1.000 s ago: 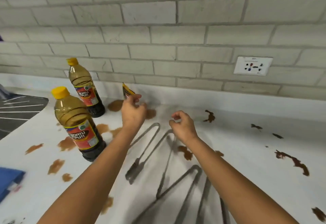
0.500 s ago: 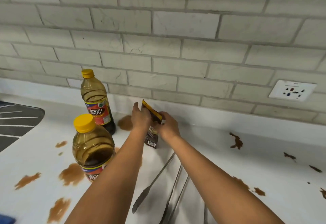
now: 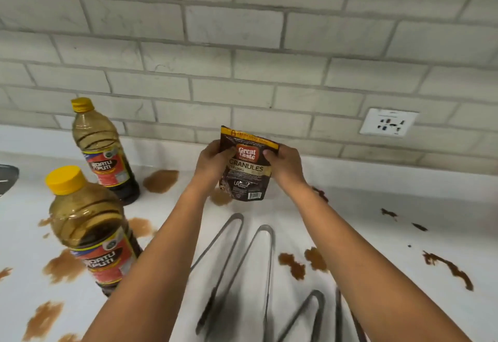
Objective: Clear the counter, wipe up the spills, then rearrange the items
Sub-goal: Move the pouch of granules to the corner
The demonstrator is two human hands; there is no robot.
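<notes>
A dark brown coffee granules pouch [image 3: 246, 169] is held upright just above the white counter [image 3: 363, 220], near the back wall. My left hand [image 3: 213, 162] grips its left edge and my right hand [image 3: 285, 165] grips its right edge, thumbs on the front. Two yellow-capped bottles of dark liquid stand at the left: the far bottle [image 3: 103, 150] by the wall and the near bottle [image 3: 89, 231] in front. Brown spills [image 3: 161, 180] dot the counter, with darker smears [image 3: 448, 269] on the right. Metal tongs [image 3: 229, 258] lie between my forearms.
A second pair of tongs [image 3: 304, 314] lies at the bottom edge. A white wall socket [image 3: 388, 122] sits on the tiled backsplash at the right. A sink edge [image 3: 6, 177] shows at the far left.
My right hand joined the left on the pouch. Both hands turned the pouch from edge-on to face me and lifted it slightly. The view shifted right and closer.
</notes>
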